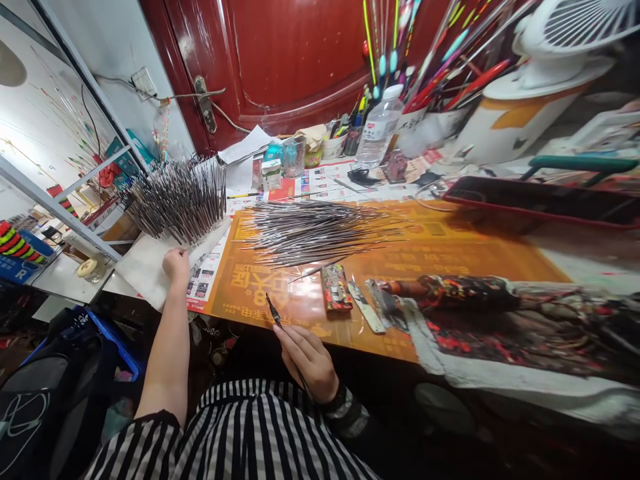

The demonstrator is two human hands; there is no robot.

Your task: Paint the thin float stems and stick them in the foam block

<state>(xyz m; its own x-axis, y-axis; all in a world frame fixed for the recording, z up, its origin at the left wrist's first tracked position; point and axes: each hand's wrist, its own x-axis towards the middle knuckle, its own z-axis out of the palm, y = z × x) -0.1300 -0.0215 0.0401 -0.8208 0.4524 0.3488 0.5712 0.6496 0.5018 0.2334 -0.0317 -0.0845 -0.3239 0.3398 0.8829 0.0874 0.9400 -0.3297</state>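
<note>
My right hand (311, 361) is closed around a slim black pen-like tool (273, 311), whose narrow tip points up and away over the table's front edge. Its exact kind cannot be made out. My left hand (176, 263) is a closed fist at the front of a pale board (145, 264); whatever its fingers may pinch is hidden. Just beyond that hand, many thin dark rods (185, 200) stand upright and packed together on the board. A loose pile of similar thin dark rods (310, 230) lies flat on the orange sheet (225, 293), past my right hand.
On the orange sheet lie a paint-stained box (337, 288) and a flat blade-like strip (367, 308). A stained cloth (430, 347) with a dark cylindrical tool (460, 293) covers the right. Behind stand a water bottle (379, 130), a white fan (565, 40) and a red-edged dark tray (545, 203).
</note>
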